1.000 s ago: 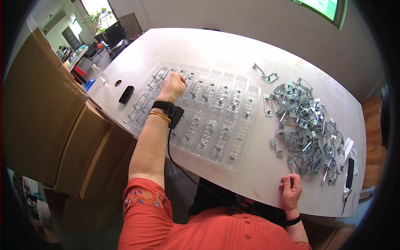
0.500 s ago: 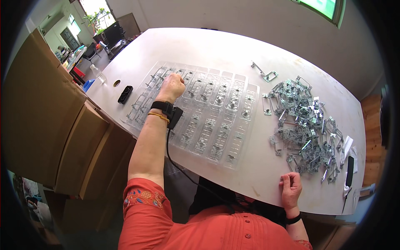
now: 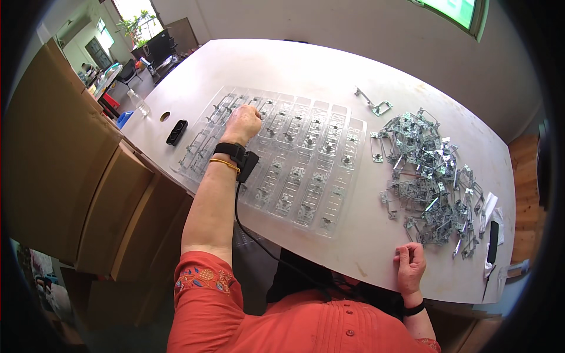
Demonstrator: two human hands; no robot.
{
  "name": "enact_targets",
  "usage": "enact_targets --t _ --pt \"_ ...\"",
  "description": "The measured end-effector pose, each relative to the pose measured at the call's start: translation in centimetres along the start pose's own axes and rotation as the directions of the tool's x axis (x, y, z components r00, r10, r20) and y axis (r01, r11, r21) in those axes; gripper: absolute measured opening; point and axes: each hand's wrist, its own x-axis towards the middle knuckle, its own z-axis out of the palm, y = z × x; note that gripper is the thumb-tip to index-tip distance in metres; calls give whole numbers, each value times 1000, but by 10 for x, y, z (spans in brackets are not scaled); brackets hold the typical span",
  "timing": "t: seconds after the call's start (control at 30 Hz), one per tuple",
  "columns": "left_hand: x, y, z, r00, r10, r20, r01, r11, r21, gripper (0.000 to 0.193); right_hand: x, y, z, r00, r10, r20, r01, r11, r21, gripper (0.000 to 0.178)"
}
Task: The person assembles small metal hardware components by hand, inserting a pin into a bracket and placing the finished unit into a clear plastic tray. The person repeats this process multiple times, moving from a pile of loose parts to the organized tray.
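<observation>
My left hand [image 3: 243, 123] is closed in a fist over the clear plastic tray [image 3: 336, 230], back of the hand upward. Whatever lies inside its fingers, if anything, is hidden. Rows of long compartments in the tray hold small silver metal brackets [image 3: 307, 213], and my wrist and forearm cover part of them. At the table's near edge rests my right hand [image 3: 411, 267], its fingers curled in and nothing visible in them. Just beyond it lies a tangled heap of metal brackets [image 3: 429, 179].
One bracket [image 3: 374, 106] lies apart beyond the heap. A black case [image 3: 176, 133] and a plastic bottle [image 3: 139, 103] stand left of the tray. At the right edge is a black-handled tool [image 3: 493, 241] on white wrapping. Cardboard boxes [image 3: 106, 206] crowd the table's left side.
</observation>
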Motion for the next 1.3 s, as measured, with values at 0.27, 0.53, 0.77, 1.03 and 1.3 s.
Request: enact_targets --t 0.27,0.53,0.77,1.03,1.3 --pt "-3 5 -3 1000 -16 6 16 1000 6 25 0 0 0 1000 -11 -6 11 1000 -12 13" --pt "-9 8 -7 998 46 -53 -45 999 19 27 0 1 0 1000 -14 -5 14 1000 12 13" --pt "-60 42 -23 959 218 -183 -232 971 -54 26 0 3 -1 998 -32 47 33 999 -9 13" --pt "-217 129 -19 824 499 -269 -566 757 -327 18 -3 11 -2 995 -94 31 95 995 -22 14" --pt "-303 154 99 775 605 -183 -595 601 -534 14 -7 22 -8 973 -209 97 219 969 -112 14"
